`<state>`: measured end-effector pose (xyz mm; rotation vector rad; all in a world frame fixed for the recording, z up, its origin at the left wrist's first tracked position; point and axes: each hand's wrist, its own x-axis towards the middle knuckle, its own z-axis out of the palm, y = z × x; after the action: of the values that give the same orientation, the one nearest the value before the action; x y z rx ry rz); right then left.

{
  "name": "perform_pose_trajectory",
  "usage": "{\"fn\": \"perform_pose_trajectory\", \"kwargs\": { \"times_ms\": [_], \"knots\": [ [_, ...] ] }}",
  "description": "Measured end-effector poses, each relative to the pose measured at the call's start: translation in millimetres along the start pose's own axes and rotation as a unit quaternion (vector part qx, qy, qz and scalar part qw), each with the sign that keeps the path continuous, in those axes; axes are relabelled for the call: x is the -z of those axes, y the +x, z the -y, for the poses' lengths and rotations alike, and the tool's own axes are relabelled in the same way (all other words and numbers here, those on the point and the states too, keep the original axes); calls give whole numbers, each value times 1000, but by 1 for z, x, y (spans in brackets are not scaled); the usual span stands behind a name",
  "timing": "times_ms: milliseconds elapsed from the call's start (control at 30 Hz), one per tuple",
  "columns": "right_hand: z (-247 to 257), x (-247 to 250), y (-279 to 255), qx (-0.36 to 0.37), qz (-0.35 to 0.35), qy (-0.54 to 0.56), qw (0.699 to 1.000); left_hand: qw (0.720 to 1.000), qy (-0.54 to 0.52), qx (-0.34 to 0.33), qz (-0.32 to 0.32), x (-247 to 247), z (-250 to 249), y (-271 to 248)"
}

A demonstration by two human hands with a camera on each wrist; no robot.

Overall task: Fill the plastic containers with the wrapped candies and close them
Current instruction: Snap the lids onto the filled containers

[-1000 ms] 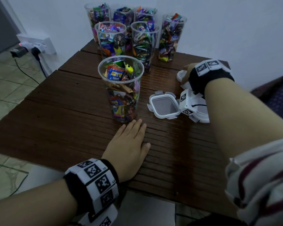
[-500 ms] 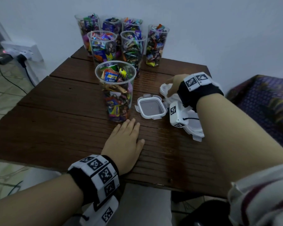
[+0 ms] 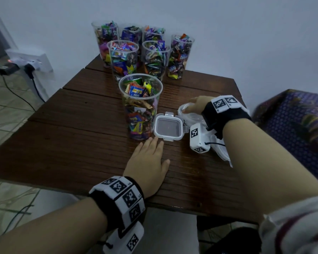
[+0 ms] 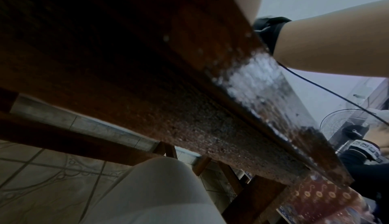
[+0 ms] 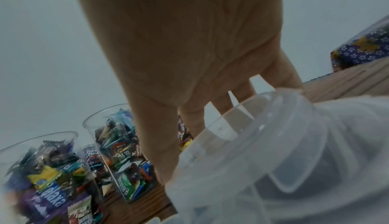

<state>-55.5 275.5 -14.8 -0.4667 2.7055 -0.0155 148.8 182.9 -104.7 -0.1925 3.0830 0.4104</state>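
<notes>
The left hand (image 3: 147, 160) lies flat on the wooden desk (image 3: 77, 129), fingers straight and together, its grip wide and holding nothing; its fingertips sit just short of the nearest candy cup (image 3: 140, 107), probably to brace the body and to be ready to steady that cup. The right hand (image 3: 195, 105) reaches over a heap of clear plastic containers (image 3: 220, 153) at the right side of the desk, and the right wrist view shows its fingers (image 5: 280, 71) dropping behind the rim of the top container (image 5: 273, 144) with the thumb (image 5: 155, 136) down the near side, so its grip is closing round that piece; whether it is already pinched tight I cannot tell. One small square container (image 3: 169, 127) already stands apart, upright and open-mouthed, touching or almost touching the foot of the nearest cup, a placement that would keep the pour or hand-transfer short. The wrapped candies are all in tall clear cups: one in front, six more cups (image 3: 141, 50) clustered at the far edge by the wall, out of the working space. No container shows candies in it yet, so filling seems not to have begun.
</notes>
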Motion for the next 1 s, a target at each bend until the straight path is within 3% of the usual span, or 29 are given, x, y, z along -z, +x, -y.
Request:
{"fn": "perform_pose_trajectory", "kwargs": {
  "times_ms": [300, 500, 633, 833, 1000],
  "knots": [
    [0, -9, -18, -1, -6, 10, 1000, 996, -80, 11, 21, 22, 17, -6],
    [9, -17, -33, 8, 19, -10, 1000, 982, -139, 126, -16, 69, 53, -13],
    [14, -20, -42, 8, 27, -18, 999, 954, -223, 187, -74, 87, 77, -10],
    [20, -21, -56, 27, -3, 66, 997, 916, -375, 96, -104, 96, 82, 16],
    [22, -12, -60, 65, -136, 186, 971, 875, -462, 32, -141, 96, 71, 33]
  ]
}}
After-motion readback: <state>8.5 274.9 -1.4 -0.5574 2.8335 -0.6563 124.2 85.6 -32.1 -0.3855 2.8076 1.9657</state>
